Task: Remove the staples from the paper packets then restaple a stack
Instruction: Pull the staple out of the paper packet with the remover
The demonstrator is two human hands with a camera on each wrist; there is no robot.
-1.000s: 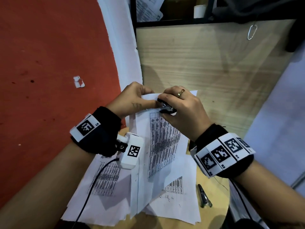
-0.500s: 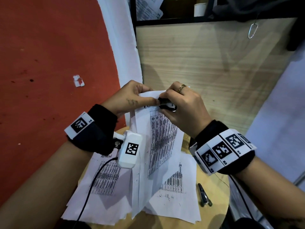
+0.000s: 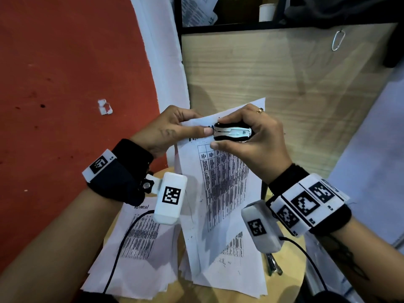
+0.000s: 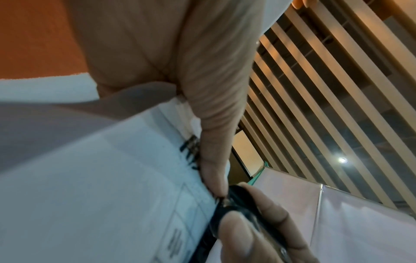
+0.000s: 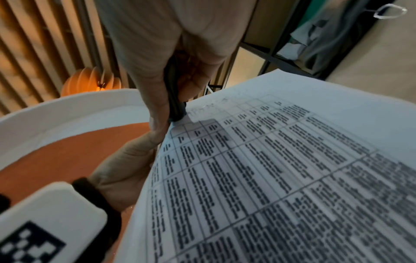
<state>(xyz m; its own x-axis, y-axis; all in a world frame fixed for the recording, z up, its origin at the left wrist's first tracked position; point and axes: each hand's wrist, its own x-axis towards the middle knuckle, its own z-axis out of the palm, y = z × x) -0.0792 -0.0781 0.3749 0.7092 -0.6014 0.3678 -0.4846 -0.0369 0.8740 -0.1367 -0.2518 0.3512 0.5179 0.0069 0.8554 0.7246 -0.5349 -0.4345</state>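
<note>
A paper packet point(image 3: 220, 182) printed with a table is held up above the small round table. My left hand point(image 3: 175, 127) pinches its top left corner, thumb on the front sheet point(image 4: 112, 186). My right hand point(image 3: 247, 136) grips a black and silver staple remover point(image 3: 232, 132), whose nose meets the paper's top edge right beside my left thumb. In the left wrist view the staple remover point(image 4: 227, 211) sits against the page edge under my left thumb. The right wrist view shows the staple remover point(image 5: 174, 96) biting the corner of the packet point(image 5: 281, 169). The staple itself is hidden.
More printed sheets point(image 3: 140, 248) lie spread over the round wooden table point(image 3: 284, 287). A metal tool point(image 3: 273, 264) rests at the table's right side. A wooden panel point(image 3: 273, 84) stands behind, red floor point(image 3: 65, 84) to the left, a shelf point(image 3: 218, 14) above.
Both hands lifted the packet a little higher. My right hand turned the staple remover so its silver top faces up, nose against the paper's top edge next to my left thumb.
</note>
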